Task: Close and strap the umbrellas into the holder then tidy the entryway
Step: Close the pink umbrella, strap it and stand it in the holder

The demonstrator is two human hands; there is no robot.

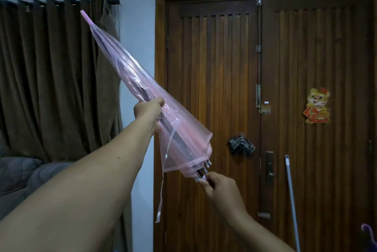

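The umbrella (142,92), pink and see-through, is folded and held up in front of the person, its tip pointing to about eleven o'clock toward the brown curtain (51,78) and its open end low near the middle of the view. The left hand (150,112) is curled round the gathered canopy at mid-length, gripping it. From the hem a loose strap (161,196) hangs straight down, fastened to nothing; I judge the folds could spring apart if that grip eases before the strap is wound round. The right hand (218,187), at about five o'clock from the left, pinches the shaft just below the rib ends, so a finger could be nipped among those ribs as they bunch. The long tip could also catch the curtain. On the wooden door (214,88) hangs a dark folded cloth (241,145); a grey pole (290,200) leans farther right. A tiger sticker (317,108) at three o'clock carries red panels, their writing too small to read. No brand shows anywhere.
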